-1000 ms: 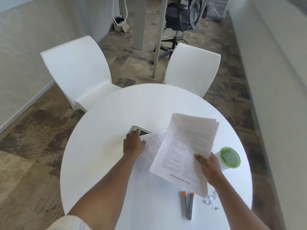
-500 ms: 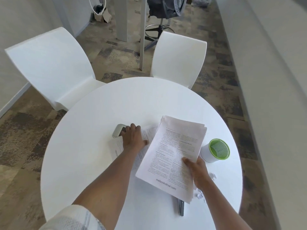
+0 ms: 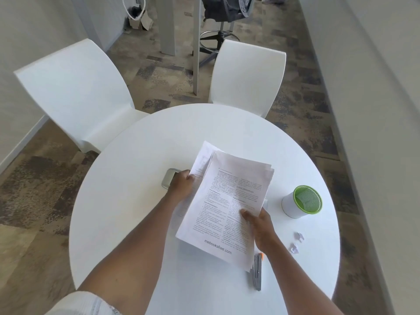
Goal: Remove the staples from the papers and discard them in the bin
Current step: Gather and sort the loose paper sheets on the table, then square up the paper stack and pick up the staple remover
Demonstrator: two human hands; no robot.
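Observation:
My right hand (image 3: pixel 258 226) grips a thick stack of printed papers (image 3: pixel 229 205), thumb on top, holding it tilted above the round white table (image 3: pixel 136 201). My left hand (image 3: pixel 181 186) holds a second, thinner set of sheets (image 3: pixel 201 162) lifted behind the stack's left edge. A small white bin with a green rim (image 3: pixel 302 202) stands to the right of the papers. A grey staple remover with orange tips (image 3: pixel 258 272) lies on the table under the stack's lower corner, partly hidden. No staple is visible.
A grey rounded device (image 3: pixel 168 179) lies on the table just left of my left hand. Several crumpled paper scraps (image 3: pixel 296 242) lie near the right edge. Two white chairs (image 3: pixel 75 92) (image 3: pixel 247 76) stand at the far side of the table.
My left hand has lifted the thinner sheets off the table and brought them up against the stack. The stack in my right hand has moved little.

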